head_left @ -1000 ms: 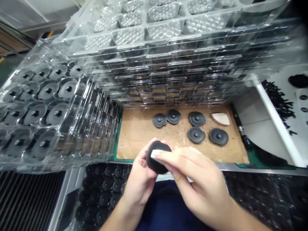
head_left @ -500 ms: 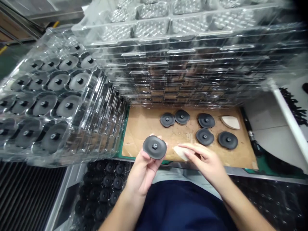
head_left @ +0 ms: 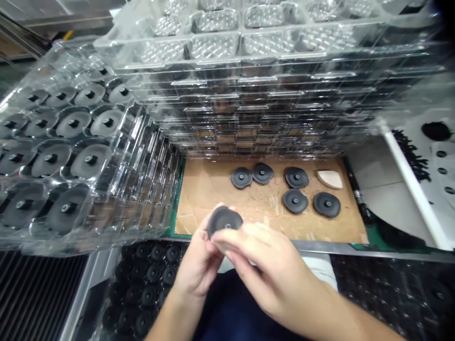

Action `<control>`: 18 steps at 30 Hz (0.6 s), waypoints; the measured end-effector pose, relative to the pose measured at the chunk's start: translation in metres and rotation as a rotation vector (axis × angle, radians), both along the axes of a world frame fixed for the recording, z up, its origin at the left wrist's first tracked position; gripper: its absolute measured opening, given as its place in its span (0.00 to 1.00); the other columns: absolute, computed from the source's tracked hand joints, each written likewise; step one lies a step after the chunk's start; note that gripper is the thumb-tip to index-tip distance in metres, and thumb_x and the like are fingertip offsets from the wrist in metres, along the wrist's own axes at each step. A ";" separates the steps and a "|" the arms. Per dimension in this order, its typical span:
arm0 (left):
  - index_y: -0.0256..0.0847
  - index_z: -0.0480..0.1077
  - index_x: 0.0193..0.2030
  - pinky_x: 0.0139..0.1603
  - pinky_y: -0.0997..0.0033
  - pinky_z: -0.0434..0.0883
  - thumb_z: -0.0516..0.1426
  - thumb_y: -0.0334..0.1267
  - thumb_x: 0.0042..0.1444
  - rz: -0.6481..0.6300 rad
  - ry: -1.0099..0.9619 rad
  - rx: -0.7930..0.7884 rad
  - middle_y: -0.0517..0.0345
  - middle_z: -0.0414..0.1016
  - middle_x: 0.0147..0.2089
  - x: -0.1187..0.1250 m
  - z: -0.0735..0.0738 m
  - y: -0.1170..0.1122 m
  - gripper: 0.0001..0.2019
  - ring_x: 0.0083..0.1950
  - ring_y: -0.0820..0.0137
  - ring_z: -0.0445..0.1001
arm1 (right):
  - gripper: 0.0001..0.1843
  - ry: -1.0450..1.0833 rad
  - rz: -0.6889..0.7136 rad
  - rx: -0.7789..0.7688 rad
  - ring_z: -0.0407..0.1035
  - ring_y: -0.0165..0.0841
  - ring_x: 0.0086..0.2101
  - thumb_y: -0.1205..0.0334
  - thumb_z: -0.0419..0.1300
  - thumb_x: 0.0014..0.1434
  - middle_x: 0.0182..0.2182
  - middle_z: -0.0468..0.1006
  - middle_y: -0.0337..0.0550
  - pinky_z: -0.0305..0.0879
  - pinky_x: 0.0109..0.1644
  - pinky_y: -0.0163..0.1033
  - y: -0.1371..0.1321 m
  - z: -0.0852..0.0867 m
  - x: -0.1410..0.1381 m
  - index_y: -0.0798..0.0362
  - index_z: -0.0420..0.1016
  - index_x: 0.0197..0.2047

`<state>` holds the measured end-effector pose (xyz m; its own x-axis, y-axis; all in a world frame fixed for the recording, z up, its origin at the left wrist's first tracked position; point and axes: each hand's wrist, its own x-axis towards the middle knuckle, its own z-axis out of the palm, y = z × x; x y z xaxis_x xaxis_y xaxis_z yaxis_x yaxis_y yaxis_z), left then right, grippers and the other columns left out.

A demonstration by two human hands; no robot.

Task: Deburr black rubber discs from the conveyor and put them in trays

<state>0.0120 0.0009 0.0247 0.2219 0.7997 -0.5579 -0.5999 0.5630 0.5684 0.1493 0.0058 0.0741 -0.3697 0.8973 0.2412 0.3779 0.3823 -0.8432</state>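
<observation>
My left hand (head_left: 201, 258) holds a black round plastic disc (head_left: 222, 219) with a small raised hub, near the cardboard's front edge. Over the disc's near side lies my right hand (head_left: 263, 260), its thumb and fingers pinched at the rim. Between those fingers is a cream pad (head_left: 222, 246), mostly hidden by them. On the cardboard sheet (head_left: 206, 184) rest several similar black discs (head_left: 295, 201), hubs up. A second cream pad (head_left: 330, 179), pointed at one end, lies at the right.
Tall stacks of clear plastic trays (head_left: 249, 94) rise behind the cardboard. At the left, a tray stack (head_left: 121, 161) holds many black discs. More filled trays (head_left: 152, 274) sit low at the front left. A white panel edge (head_left: 412, 184) borders the right side.
My right hand has moved left with the cream pad and now meets the disc's near edge. The disc has tilted in my left hand. The whole view has shifted slightly.
</observation>
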 end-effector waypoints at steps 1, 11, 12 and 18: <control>0.47 0.75 0.47 0.51 0.70 0.73 0.70 0.37 0.39 0.003 0.002 0.000 0.58 0.79 0.47 -0.001 0.000 0.000 0.24 0.49 0.63 0.76 | 0.12 -0.027 0.048 -0.051 0.70 0.32 0.35 0.72 0.51 0.63 0.35 0.78 0.44 0.68 0.40 0.37 0.001 0.000 -0.001 0.57 0.74 0.44; 0.44 0.77 0.43 0.48 0.76 0.72 0.72 0.41 0.30 -0.115 -0.140 0.018 0.58 0.80 0.44 -0.004 0.009 0.004 0.27 0.46 0.68 0.77 | 0.11 -0.038 0.061 -0.016 0.66 0.30 0.30 0.72 0.52 0.62 0.32 0.75 0.41 0.63 0.36 0.35 -0.008 0.002 0.018 0.57 0.73 0.45; 0.43 0.77 0.43 0.48 0.77 0.72 0.72 0.40 0.30 -0.127 -0.152 0.029 0.58 0.80 0.44 -0.005 0.008 0.004 0.28 0.45 0.69 0.77 | 0.11 -0.090 0.022 -0.039 0.66 0.30 0.30 0.72 0.52 0.62 0.31 0.75 0.40 0.63 0.36 0.35 -0.012 0.001 0.023 0.57 0.73 0.45; 0.46 0.75 0.47 0.56 0.70 0.69 0.71 0.43 0.36 -0.132 -0.146 0.042 0.58 0.79 0.48 -0.005 0.001 0.001 0.27 0.51 0.65 0.75 | 0.16 -0.242 -0.188 0.259 0.61 0.32 0.28 0.71 0.46 0.66 0.27 0.71 0.42 0.56 0.33 0.37 -0.002 -0.001 0.023 0.57 0.76 0.42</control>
